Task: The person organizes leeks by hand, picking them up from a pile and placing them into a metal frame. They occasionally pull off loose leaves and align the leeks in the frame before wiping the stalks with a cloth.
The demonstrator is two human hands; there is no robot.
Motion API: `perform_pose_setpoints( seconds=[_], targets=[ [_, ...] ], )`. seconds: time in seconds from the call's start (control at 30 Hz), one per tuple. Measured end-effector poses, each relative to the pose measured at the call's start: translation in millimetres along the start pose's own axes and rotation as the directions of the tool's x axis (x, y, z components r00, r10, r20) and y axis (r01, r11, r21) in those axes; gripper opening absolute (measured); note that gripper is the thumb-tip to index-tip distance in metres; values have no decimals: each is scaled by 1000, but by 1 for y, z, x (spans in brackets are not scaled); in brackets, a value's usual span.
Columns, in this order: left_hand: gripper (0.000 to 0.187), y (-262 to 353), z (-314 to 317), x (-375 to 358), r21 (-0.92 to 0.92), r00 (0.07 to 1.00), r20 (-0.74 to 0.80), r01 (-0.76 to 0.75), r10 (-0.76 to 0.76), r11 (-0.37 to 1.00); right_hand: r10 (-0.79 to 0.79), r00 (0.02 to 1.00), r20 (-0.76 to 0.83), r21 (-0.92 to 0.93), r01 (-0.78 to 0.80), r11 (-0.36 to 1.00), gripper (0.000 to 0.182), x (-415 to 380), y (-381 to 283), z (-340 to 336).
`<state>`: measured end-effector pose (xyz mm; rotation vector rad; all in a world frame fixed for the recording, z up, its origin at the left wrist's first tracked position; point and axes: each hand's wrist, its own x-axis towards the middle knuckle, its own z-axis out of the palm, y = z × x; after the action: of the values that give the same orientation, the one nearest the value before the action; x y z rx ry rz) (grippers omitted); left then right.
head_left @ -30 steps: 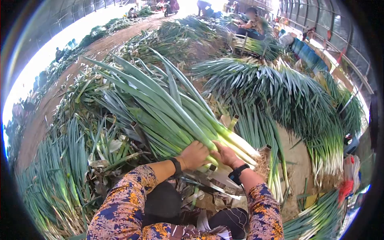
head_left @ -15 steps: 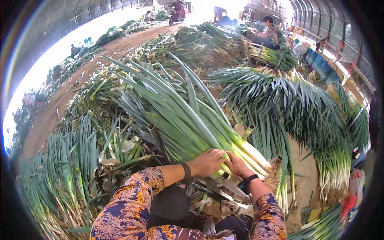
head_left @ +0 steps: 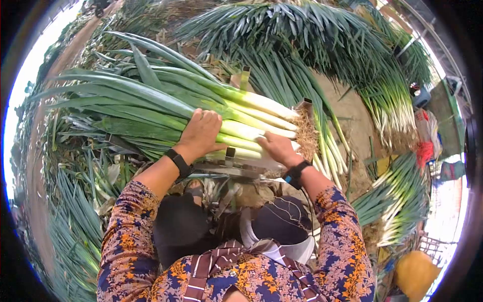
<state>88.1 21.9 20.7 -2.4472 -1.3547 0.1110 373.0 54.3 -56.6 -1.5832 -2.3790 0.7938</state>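
Note:
A thick bundle of long green onions [head_left: 251,103] lies across a metal rack [head_left: 230,155] in front of me. Its leaves point left and its roots [head_left: 305,133] right. My left hand [head_left: 202,132] is closed over the near stalks where green turns pale. Farther toward the roots, my right hand [head_left: 279,149] grips the white ends, fingers curled down on them. The undersides of both hands' grips are hidden. Upright rack posts [head_left: 245,78] show beyond the bundle and near the roots.
A long heap of green onions [head_left: 302,25] spreads across the back, with white stalks [head_left: 395,113] at right. More onions [head_left: 397,201] lie at lower right and onion leaves [head_left: 75,226] at lower left. A yellow rounded object [head_left: 416,274] sits at lower right.
The view has tilted down. My hands, close together before, are now apart: the left toward the leaves, the right toward the roots. The bundle lies more nearly level across the view.

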Motion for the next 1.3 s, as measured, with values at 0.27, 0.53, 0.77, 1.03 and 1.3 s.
perform_pose_setpoints(
  seconds=[0.27, 0.53, 0.77, 1.03, 1.3],
  targets=[
    [80, 8, 3, 14, 87, 996, 84, 3, -11, 996, 17, 998, 64, 8, -18, 1000, 64, -11, 39, -5],
    [72, 12, 4, 16, 75, 998, 39, 42, -45, 996, -59, 988, -140, 75, 69, 995, 40, -31, 45, -21],
    [72, 14, 5, 16, -107, 995, 56, 93, -87, 990, 561, 748, -355, 779, -95, 620, 24, -229, 132, -58],
    [83, -6, 27, -2, 83, 998, 42, 49, -52, 995, 945, 287, -154, -52, -958, 282, 31, -511, 336, 193],
    [81, -24, 43, -9, 192, 991, 89, 80, -98, 978, 933, -355, -52, 774, -605, -187, 66, -466, 334, 223]
  ],
)
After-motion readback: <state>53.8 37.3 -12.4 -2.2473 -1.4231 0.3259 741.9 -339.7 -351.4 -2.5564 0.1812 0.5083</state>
